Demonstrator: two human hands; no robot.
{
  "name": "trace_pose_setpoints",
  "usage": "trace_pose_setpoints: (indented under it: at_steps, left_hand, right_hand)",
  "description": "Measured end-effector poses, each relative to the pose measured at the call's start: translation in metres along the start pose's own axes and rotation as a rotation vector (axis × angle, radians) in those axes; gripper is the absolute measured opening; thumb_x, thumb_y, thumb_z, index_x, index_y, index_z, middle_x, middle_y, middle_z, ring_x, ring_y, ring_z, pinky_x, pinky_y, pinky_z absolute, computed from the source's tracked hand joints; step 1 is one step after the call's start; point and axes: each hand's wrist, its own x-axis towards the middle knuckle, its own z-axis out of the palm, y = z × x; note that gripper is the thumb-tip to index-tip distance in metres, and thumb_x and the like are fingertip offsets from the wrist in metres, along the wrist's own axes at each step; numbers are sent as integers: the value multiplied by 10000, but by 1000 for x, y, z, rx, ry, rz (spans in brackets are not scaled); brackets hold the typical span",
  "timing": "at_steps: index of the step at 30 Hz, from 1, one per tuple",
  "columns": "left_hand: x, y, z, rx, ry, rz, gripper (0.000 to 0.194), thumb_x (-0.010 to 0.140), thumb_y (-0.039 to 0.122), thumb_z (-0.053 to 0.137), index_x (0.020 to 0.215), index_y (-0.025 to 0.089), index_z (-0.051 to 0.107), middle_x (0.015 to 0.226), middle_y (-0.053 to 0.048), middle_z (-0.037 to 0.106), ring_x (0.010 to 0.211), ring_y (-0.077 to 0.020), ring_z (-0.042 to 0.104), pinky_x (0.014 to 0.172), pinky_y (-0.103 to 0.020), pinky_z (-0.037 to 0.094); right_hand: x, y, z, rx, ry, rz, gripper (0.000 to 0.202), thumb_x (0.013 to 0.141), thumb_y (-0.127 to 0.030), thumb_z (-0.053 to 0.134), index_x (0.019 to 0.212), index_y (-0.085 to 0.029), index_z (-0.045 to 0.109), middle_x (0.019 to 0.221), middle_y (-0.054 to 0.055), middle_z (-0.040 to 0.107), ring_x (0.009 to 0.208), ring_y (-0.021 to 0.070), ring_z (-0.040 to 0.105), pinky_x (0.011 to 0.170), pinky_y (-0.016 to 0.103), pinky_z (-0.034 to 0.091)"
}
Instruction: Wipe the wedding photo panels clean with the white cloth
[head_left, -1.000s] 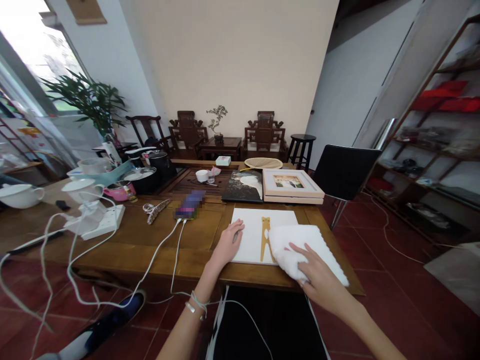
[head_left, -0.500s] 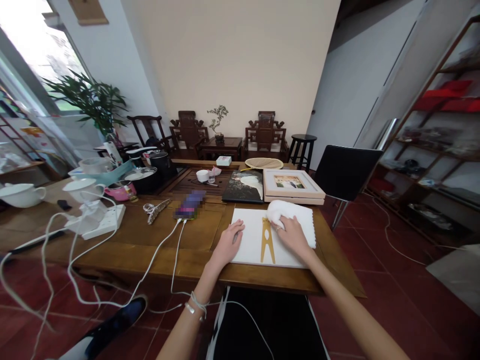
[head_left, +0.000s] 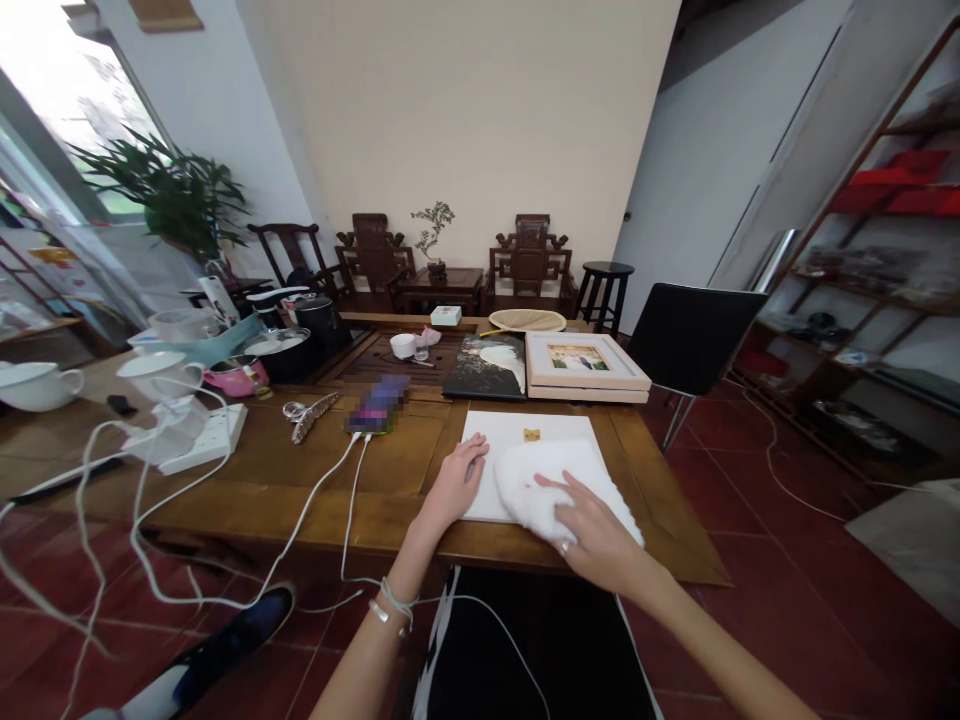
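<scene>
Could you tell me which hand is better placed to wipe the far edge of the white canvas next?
Probably the right hand: it already presses the white cloth on the canvas. The left hand lies flat, steadying the left edge.

White cloth [head_left: 555,478] under right hand [head_left: 596,530] hides most of the white panel [head_left: 501,440] incl. nearly all its gold figure [head_left: 532,434], the phone [head_left: 379,404] is blurred out, and both forearms are cut by btm edge.
</scene>
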Motion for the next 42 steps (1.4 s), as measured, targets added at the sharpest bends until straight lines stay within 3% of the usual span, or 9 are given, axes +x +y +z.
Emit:
trace_pose_setpoints:
  at_steps: [4, 9, 12, 19, 22, 28, 32, 37, 42]
  left_hand:
    - [0, 2, -1, -2, -11, -10, 281, 842, 196, 420, 1041, 150, 613, 1216, -121, 568, 1196, -211, 471, 1047, -439, 310]
    - [0, 3, -2, 2, -11, -9, 280, 843, 188, 415, 1041, 159, 611, 1213, -114, 572, 1197, -214, 470, 1046, -446, 312]
    - [0, 3, -1, -1, -4, -12, 280, 840, 182, 419, 1041, 152, 611, 1212, -118, 571, 1195, -215, 472, 1044, -437, 318]
    - [0, 1, 0, 7, 1, -1, 276, 841, 172, 416, 1034, 144, 611, 1209, -122, 572, 1195, -215, 472, 1034, -431, 333]
    - [0, 2, -1, 17, -5, -5, 278, 842, 172, 414, 1037, 144, 609, 1210, -122, 571, 1201, -214, 466, 1041, -438, 320]
    - [0, 5, -2, 2, -10, -15, 276, 851, 199, 413, 1044, 163, 607, 1229, -111, 559, 1208, -213, 458, 1049, -447, 301]
    - [0, 7, -4, -15, -8, -27, 279, 871, 241, 398, 1045, 162, 601, 1215, -108, 569, 1205, -214, 460, 1051, -438, 294]
    - [-2, 12, -6, -131, 70, -89, 413, 919, 306, 292, 1299, 165, 368, 1315, -109, 474, 1218, -177, 439, 1043, -380, 318]
    - [-4, 15, -9, -172, 135, -36, 457, 931, 325, 233, 1353, 157, 290, 1413, -92, 340, 1301, -166, 312, 1091, -362, 230]
  right_hand:
    - [44, 25, -1, -38, 62, 53, 260, 800, -160, 445, 1004, -207, 600, 1235, 72, 542, 1174, 222, 446, 1058, 441, 223]
    - [81, 38, 7, -97, 68, 116, 268, 771, -128, 459, 990, -172, 607, 1169, 104, 580, 1213, 255, 390, 1039, 490, 188]
    - [74, 27, 16, -127, 66, 93, 290, 709, -84, 471, 953, -135, 619, 1226, 148, 530, 1274, 275, 292, 1041, 521, 134]
    - [8, -27, 21, -58, 33, -19, 271, 639, -55, 454, 812, -180, 621, 1299, 75, 480, 1310, 228, 228, 1081, 499, 83]
    - [-1, -27, 13, -27, 19, -31, 241, 645, -55, 451, 771, -185, 610, 1278, 71, 501, 1297, 205, 265, 1092, 454, 122]
    - [38, 22, -4, -64, 21, 110, 304, 780, -134, 428, 1022, -196, 601, 1218, 77, 551, 1209, 225, 401, 1048, 436, 229]
    - [78, 41, -1, -155, 47, 212, 272, 835, -184, 397, 1019, -181, 597, 1145, 90, 594, 1140, 245, 460, 1014, 454, 241]
    - [98, 18, 19, -193, 29, 160, 301, 700, -105, 497, 973, -141, 620, 1268, 143, 496, 1267, 289, 288, 1027, 517, 134]
    - [65, -21, 20, -111, -76, -111, 252, 678, -106, 493, 873, -165, 641, 1295, 104, 482, 1291, 243, 263, 1067, 476, 82]
